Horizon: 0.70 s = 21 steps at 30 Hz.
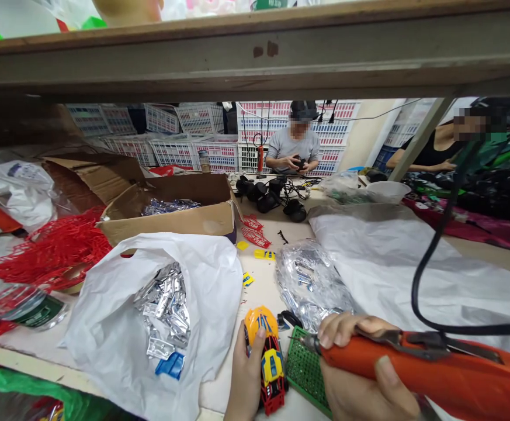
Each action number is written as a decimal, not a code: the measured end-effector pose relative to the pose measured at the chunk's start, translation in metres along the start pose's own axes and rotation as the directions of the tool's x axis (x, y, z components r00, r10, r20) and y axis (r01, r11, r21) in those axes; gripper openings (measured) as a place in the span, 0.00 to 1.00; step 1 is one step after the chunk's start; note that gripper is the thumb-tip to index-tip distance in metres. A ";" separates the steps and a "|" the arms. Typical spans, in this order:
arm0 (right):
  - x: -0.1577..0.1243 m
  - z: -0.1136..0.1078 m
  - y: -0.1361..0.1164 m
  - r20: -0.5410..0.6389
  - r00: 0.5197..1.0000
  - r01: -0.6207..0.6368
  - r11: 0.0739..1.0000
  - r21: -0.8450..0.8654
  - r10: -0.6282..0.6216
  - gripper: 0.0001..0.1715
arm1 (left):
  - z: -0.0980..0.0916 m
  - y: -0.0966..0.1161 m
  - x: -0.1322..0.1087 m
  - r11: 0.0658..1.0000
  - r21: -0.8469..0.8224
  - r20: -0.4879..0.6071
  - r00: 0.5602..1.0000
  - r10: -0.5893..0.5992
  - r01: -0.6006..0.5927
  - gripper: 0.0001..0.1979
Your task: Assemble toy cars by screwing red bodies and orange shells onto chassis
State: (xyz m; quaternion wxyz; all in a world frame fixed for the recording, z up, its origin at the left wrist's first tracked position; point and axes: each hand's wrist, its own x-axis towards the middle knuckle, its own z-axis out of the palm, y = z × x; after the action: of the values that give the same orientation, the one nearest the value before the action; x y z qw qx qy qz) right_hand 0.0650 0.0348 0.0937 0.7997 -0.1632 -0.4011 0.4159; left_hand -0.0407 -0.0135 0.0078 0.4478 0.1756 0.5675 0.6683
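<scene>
Gripping a red-and-yellow plastic toy car (267, 365) upright, our left hand (246, 380) closes around it to steady it, while our right hand (353, 389) wraps an orange corded electric screwdriver (430, 365), tip aimed near the car above a green perforated plastic mat (305, 371).

Plastic bag (101, 345) of foil parts (165, 310), cardboard box (167, 225) behind, toy car (272, 374) to its right

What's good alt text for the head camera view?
A person's left hand grips a red and yellow toy car, while the right hand holds an orange electric screwdriver beside it, above a green perforated board. A white plastic bag of silver foil packets lies on the bench, and a co-worker sits across it.
</scene>
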 end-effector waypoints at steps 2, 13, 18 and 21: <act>0.001 0.007 0.004 -0.009 1.000 0.025 1.000 0.017 -0.025 0.12 | 0.001 0.002 -0.001 1.000 -0.005 0.003 1.000 0.000 0.000 0.30; -0.011 0.010 0.031 0.028 1.000 -0.015 0.999 0.033 0.014 0.11 | -0.008 -0.003 0.007 0.999 0.037 0.099 0.995 0.004 -0.008 0.31; -0.011 0.012 0.034 0.008 1.000 -0.023 0.999 0.034 0.022 0.10 | -0.007 -0.003 0.007 0.998 0.065 0.102 0.995 0.010 -0.017 0.32; -0.012 0.014 0.037 -0.002 1.000 -0.006 0.999 0.035 0.006 0.09 | -0.003 -0.002 0.003 0.998 0.050 0.024 0.999 0.039 -0.040 0.31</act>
State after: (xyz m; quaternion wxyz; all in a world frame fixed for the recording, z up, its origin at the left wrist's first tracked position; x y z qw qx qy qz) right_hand 0.0302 0.0466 0.0750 0.8014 -0.1510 -0.3926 0.4251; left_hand -0.0442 -0.0130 0.0045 0.4365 0.2056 0.5756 0.6603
